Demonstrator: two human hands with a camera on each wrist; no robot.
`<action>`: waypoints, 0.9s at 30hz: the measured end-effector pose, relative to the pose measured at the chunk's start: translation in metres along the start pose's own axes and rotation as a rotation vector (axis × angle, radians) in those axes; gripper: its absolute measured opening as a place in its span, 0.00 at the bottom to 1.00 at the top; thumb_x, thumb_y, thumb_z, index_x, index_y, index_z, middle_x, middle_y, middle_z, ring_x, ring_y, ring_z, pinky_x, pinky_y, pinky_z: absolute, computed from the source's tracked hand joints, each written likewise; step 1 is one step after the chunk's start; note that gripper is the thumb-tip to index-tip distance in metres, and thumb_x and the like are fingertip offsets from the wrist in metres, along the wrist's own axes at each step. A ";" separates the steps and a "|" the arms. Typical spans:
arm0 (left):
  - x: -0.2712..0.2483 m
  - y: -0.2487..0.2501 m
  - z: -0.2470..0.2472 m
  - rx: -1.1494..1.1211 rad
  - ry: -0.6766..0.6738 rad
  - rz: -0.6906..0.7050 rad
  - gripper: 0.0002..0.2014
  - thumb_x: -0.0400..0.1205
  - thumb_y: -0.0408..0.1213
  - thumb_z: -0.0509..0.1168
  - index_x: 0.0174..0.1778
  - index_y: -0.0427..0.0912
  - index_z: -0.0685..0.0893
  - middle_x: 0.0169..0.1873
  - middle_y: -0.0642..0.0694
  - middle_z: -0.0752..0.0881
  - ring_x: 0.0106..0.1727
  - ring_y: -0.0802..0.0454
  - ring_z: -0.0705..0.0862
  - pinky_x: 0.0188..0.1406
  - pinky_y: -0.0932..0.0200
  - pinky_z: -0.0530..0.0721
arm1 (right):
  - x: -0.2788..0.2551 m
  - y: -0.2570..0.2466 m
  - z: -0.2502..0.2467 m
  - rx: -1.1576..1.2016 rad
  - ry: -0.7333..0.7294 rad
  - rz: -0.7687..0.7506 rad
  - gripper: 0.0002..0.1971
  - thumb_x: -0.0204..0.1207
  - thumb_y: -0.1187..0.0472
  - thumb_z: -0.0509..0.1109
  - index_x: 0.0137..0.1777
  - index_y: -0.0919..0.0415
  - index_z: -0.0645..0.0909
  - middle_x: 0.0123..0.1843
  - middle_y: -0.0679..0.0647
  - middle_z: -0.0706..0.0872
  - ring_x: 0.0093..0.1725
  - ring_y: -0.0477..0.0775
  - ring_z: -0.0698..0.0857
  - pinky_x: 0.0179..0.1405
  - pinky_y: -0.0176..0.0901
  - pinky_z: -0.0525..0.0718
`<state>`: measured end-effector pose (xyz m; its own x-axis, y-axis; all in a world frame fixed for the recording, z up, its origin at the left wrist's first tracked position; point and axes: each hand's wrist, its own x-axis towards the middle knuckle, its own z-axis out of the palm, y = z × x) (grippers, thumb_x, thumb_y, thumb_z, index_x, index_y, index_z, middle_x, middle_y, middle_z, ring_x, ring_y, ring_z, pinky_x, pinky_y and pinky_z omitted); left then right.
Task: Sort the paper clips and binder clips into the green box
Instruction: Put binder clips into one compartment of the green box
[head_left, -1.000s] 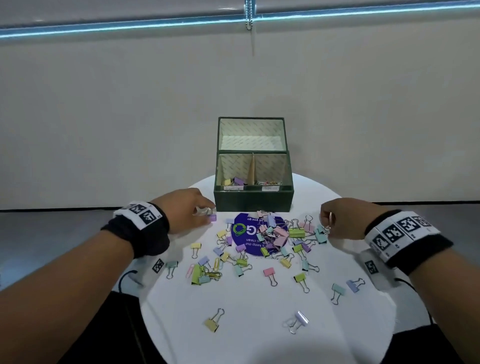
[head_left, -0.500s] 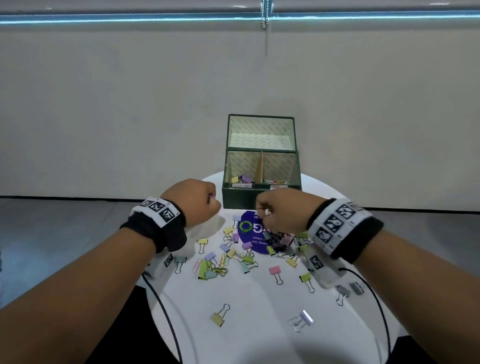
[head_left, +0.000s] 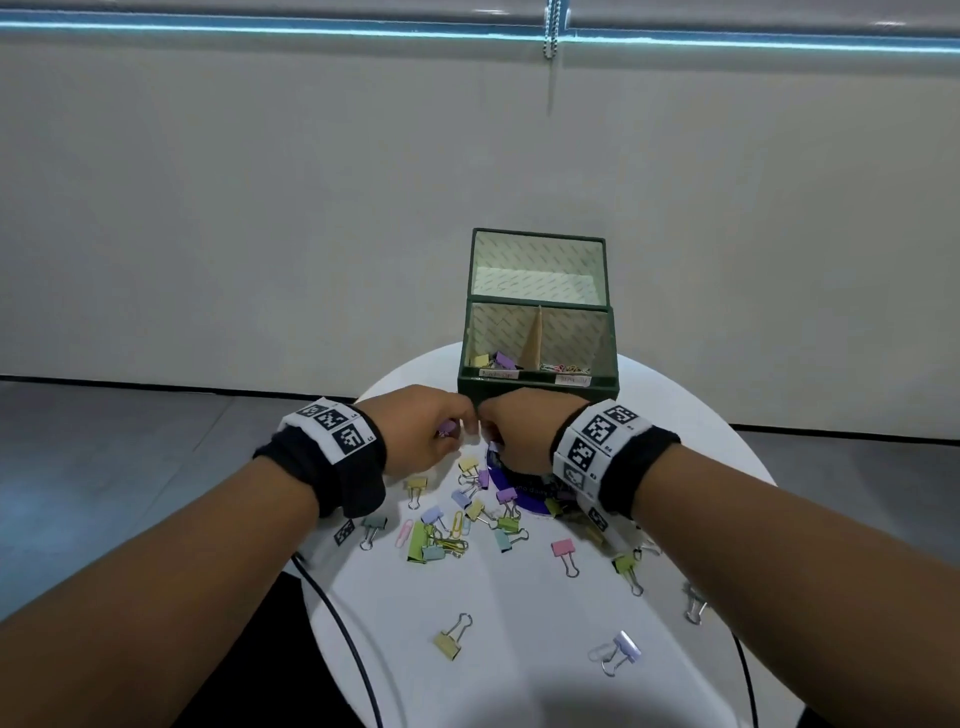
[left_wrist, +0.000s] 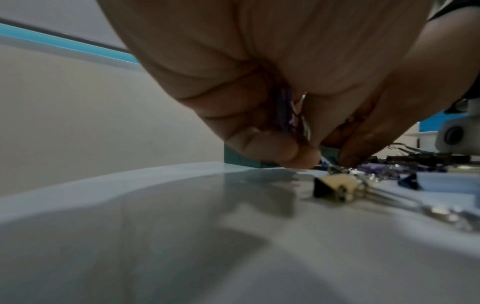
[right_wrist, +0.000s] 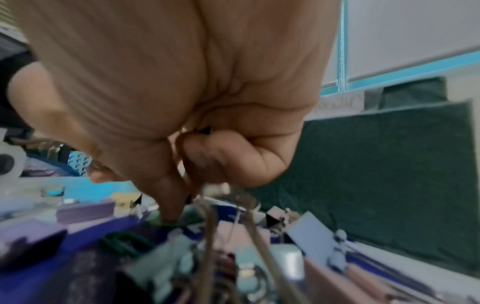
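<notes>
On a round white desk (head_left: 519, 649), a yellow binder clip (head_left: 451, 640) and a lilac binder clip (head_left: 621, 650) lie nearest the camera, well apart from each other. Beyond them a loose scatter of pastel binder clips and paper clips (head_left: 467, 519) spreads across a purple printed sheet (head_left: 511, 486) near the middle of the desk. Above that pile, the two hands meet almost knuckle to knuckle, each wrist wrapped in a black band bearing coded tags. The left hand (head_left: 423, 434) is curled round a purple clip (head_left: 447, 428), seen from the wrist camera tucked between fingers and palm. The right hand (head_left: 524, 431) is also curled, its fingers (right_wrist: 168, 197) dipping into the heap and pinching the wire handles of a clip (right_wrist: 228, 205). Just behind the hands stands the green box (head_left: 537, 387), lid up, with binder clips in its left compartment and paper clips in its right.
</notes>
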<state>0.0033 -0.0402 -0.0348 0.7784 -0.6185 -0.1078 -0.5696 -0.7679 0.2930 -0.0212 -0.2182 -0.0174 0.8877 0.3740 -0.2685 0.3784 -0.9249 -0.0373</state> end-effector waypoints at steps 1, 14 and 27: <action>0.000 0.000 0.001 -0.011 -0.032 0.018 0.12 0.82 0.40 0.66 0.57 0.63 0.84 0.44 0.60 0.83 0.47 0.55 0.82 0.51 0.57 0.83 | -0.002 0.001 -0.003 0.005 -0.006 0.006 0.05 0.77 0.60 0.68 0.49 0.51 0.74 0.42 0.48 0.80 0.43 0.54 0.80 0.39 0.45 0.79; 0.001 0.004 0.000 -0.002 -0.006 0.021 0.05 0.78 0.46 0.71 0.47 0.59 0.82 0.42 0.58 0.82 0.43 0.57 0.81 0.45 0.57 0.85 | 0.012 0.032 -0.074 0.294 0.310 0.127 0.16 0.76 0.67 0.71 0.62 0.53 0.79 0.55 0.49 0.84 0.54 0.54 0.83 0.47 0.42 0.81; 0.023 0.020 -0.038 -0.052 0.413 0.079 0.03 0.85 0.39 0.62 0.51 0.53 0.76 0.51 0.53 0.72 0.46 0.55 0.77 0.47 0.61 0.77 | -0.090 0.149 0.011 0.326 0.333 0.333 0.14 0.76 0.66 0.67 0.43 0.42 0.81 0.44 0.41 0.84 0.39 0.44 0.81 0.40 0.38 0.75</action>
<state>0.0195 -0.0634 0.0044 0.7793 -0.5483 0.3033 -0.6258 -0.7051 0.3335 -0.0476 -0.3908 -0.0092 0.9999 0.0112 -0.0006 0.0104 -0.9501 -0.3118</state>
